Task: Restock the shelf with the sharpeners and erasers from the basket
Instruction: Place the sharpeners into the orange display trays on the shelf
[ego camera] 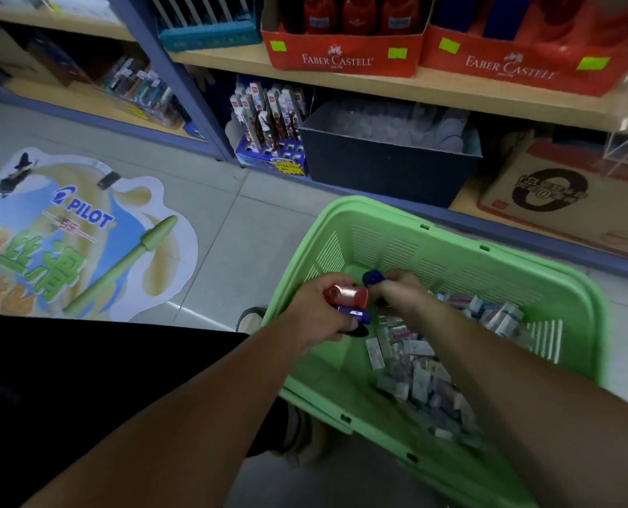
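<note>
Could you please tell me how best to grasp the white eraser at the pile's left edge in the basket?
Pinch the eraser across its long sides, coming from above: it lies flat, and the basket walls block sideways reach.

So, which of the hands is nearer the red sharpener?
Left. The left hand grips the red sharpener; the right hand, just right of it, holds a blue sharpener.
</note>
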